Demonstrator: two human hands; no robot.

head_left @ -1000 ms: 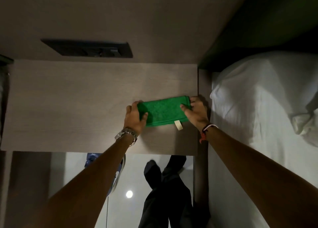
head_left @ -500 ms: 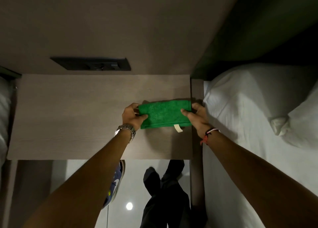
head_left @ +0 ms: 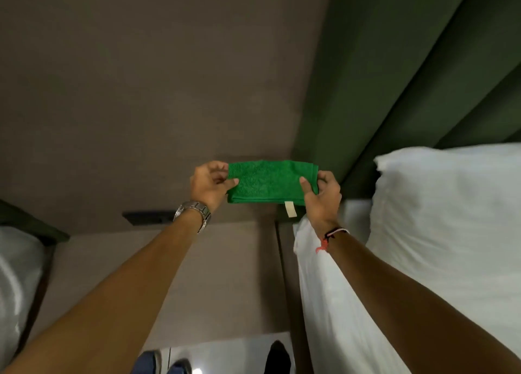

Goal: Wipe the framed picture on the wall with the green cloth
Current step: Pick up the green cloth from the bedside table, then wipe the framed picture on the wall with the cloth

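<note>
A folded green cloth (head_left: 267, 181) with a small white tag hanging from its lower edge is held up in the air in front of the brown wall. My left hand (head_left: 210, 183) pinches its left end and my right hand (head_left: 322, 196) pinches its right end. The cloth hangs above the wooden bedside table (head_left: 225, 275). No framed picture is in view.
A bed with a white pillow (head_left: 439, 218) and sheet lies to the right, backed by a green padded headboard (head_left: 394, 77). A dark socket panel (head_left: 146, 217) sits on the wall above the table. Another white bed edge (head_left: 14, 275) is at the left. Shoes show on the floor below.
Both hands have lifted the green cloth off the bedside table and raised it toward the wall. My view has tilted upward, showing more wall and headboard.
</note>
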